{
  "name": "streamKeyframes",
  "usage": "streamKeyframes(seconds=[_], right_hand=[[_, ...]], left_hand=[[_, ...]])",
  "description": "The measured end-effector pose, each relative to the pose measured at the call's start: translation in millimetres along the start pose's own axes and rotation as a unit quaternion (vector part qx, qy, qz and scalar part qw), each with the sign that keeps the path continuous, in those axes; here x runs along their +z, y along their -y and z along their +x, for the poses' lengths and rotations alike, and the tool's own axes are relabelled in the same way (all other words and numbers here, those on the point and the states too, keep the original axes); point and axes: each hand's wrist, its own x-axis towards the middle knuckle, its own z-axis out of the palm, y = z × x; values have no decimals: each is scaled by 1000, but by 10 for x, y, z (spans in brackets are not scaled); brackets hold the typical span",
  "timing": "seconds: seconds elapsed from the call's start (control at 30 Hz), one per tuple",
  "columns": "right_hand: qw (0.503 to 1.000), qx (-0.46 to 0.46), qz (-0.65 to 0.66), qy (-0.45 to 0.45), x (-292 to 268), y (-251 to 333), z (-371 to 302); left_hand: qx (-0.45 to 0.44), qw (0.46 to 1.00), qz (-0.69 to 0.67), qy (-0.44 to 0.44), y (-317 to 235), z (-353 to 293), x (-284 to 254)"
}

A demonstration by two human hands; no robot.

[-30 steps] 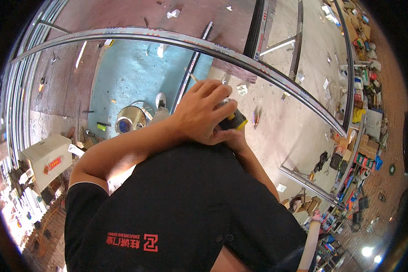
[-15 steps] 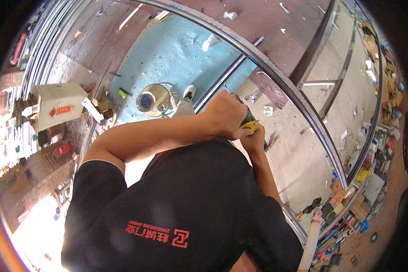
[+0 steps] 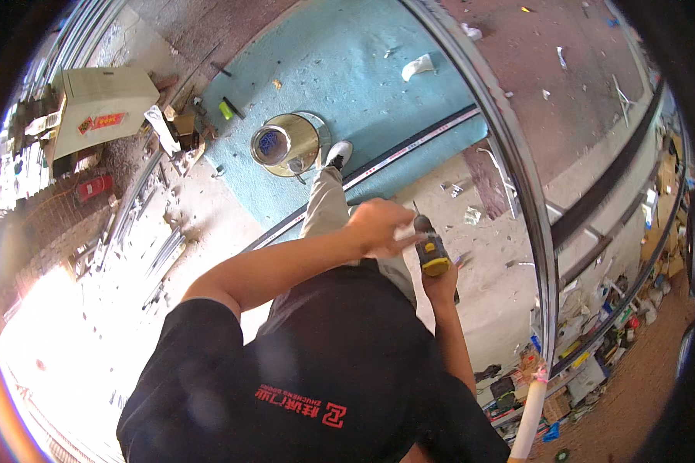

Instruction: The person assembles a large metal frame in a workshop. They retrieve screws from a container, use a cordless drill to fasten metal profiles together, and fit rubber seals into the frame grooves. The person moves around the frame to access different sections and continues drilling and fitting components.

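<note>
My right hand [image 3: 442, 284] is closed round the grip of a black and yellow cordless drill [image 3: 433, 255], held in front of my body. A thin bit points away from me at its chuck end. Beside that chuck is my left hand [image 3: 380, 228], its fingers reaching toward the tool. Those fingertips are smeared by motion, so I cannot tell whether they pinch anything. Right of the drill, a long dark metal frame [image 3: 534, 231] curves through the view. Another person's hand [image 3: 541, 375] is at the near end of this frame.
Ahead on a blue floor sheet [image 3: 363, 46] stands a round metal stool [image 3: 305, 137] with a blue-filled container on it. A long dark bar [image 3: 409, 147] crosses the sheet. At left are a beige cabinet [image 3: 104, 104] and red cylinder [image 3: 95, 187]; clutter [image 3: 587, 378] lines the right.
My left hand has come off the front of the drill, which now shows more fully. My view has shifted, bringing the stool and frame nearer the middle.
</note>
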Motion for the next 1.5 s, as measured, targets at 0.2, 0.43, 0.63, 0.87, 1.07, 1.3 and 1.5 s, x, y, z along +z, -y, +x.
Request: streamKeyframes(seconds=[0.2, 0.43, 0.63, 0.87, 1.07, 1.3, 1.5], right_hand=[[975, 201, -88, -17, 658, -721, 188], [911, 409, -55, -12, 978, -1207, -150], [916, 399, -37, 32, 1071, -1272, -249], [907, 397, -133, 55, 1092, -922, -83], [950, 249, -163, 93, 918, -498, -42], [986, 66, 134, -71, 247, 96, -102], [855, 21, 480, -195, -612, 893, -576]], left_hand=[[-409, 901, 4, -145, 3063, -3, 233], [-531, 812, 98, -220, 5506, -72, 299], [-561, 798, 162, -150, 6009, 262, 489], [-403, 848, 184, -290, 5652, -41, 477], [-358, 910, -2, -210, 4515, -331, 49], [-258, 950, -173, -23, 2482, 27, -610], [-157, 908, -385, 48, 265, 483, -770]])
